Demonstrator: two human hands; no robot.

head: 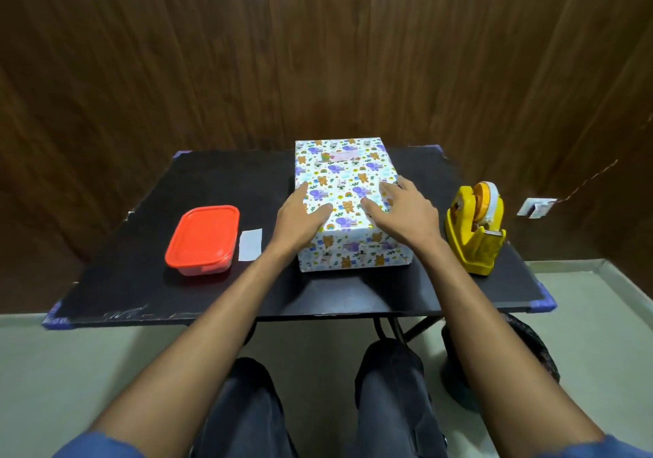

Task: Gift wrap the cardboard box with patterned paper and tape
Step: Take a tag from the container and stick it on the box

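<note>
Wrapped box (348, 203) sits mid-table, long axis running away from me, patterned paper covering every face I can see. My left hand (300, 215) lies flat on its near-left top, fingers spread; my right hand (401, 210) lies flat on the near-right top, fingers spread, gripping nothing. Tape dispenser (475, 229) stands just right of the box, nearer my right hand. Judgement: wrap looks nearly finished; any remaining seam would call for tape via the right.
</note>
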